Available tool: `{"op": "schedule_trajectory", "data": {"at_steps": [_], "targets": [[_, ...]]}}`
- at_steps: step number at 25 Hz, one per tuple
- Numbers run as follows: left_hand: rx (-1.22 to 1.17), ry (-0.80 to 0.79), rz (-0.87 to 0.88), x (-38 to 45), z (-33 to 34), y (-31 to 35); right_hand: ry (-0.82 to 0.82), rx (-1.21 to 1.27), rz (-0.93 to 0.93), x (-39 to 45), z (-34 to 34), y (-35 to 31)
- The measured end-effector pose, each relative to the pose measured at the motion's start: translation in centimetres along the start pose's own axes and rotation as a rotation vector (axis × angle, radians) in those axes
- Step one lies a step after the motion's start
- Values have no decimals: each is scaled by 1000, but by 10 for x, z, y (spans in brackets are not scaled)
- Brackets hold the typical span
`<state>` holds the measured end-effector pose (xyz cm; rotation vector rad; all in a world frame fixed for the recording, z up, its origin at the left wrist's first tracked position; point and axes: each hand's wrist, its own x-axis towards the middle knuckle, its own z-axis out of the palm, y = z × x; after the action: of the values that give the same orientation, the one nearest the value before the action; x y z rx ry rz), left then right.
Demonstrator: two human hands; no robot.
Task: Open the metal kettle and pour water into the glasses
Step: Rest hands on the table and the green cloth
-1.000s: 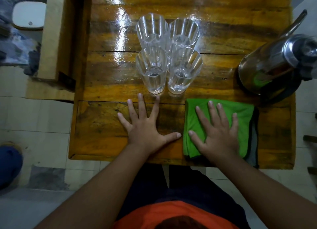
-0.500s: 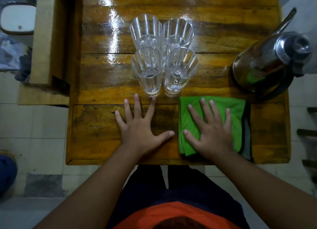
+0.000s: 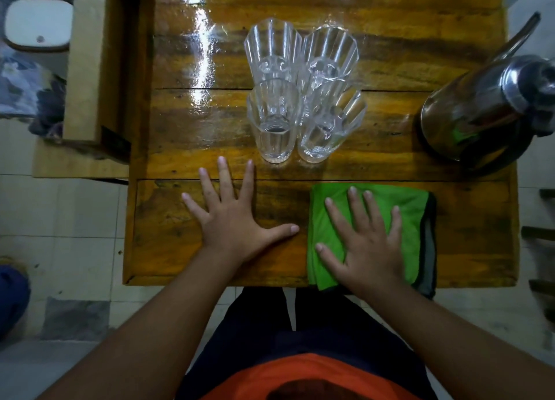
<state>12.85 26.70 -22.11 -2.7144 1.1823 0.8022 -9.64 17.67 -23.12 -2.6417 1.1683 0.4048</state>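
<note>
A shiny metal kettle (image 3: 477, 114) with a long thin spout and its lid on stands at the right edge of the wooden table (image 3: 186, 135). Several clear ribbed glasses (image 3: 303, 90) stand upright in a tight cluster at the table's middle. My left hand (image 3: 234, 219) lies flat on the wood just in front of the glasses, fingers spread, holding nothing. My right hand (image 3: 366, 240) lies flat on a folded green cloth (image 3: 411, 207) near the front edge, fingers apart. Both hands are well away from the kettle.
A wooden bench or chair (image 3: 87, 69) stands against the table's left side. Tiled floor shows on both sides. Something blue (image 3: 12, 300) sits on the floor at the lower left. A white object (image 3: 36, 21) lies at the upper left.
Both hands stay flat where they were. The view has shifted slightly, so the table, glasses and kettle sit a little differently in frame.
</note>
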Motion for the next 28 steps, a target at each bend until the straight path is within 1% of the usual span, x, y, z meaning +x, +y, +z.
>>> {"op": "schedule_trajectory", "data": {"at_steps": [5,7,11,15,17,19,23,25,28], "targets": [[-31,-31,34,1,-3,-3,41,36,77,51,-20,7],[-43,-56,51,3,-3,-6,61,34,91,39,-14,-4],[-42,-66,59,3,-1,-7,26,0,5,-13,8,-27],[-17,-59,164,5,-11,-31,19,2,-12,12,-1,-25],[12,-21,117,6,-13,-47,30,25,36,24,-6,-28],[2,-35,78,7,-13,-53,39,40,74,18,-2,-41],[3,-47,98,9,-12,-51,7,-2,-10,-10,11,-63],[1,-47,96,9,-10,-51,15,2,-25,1,8,-67],[-19,-63,112,12,-13,-51,24,22,-1,26,0,-77]]}}
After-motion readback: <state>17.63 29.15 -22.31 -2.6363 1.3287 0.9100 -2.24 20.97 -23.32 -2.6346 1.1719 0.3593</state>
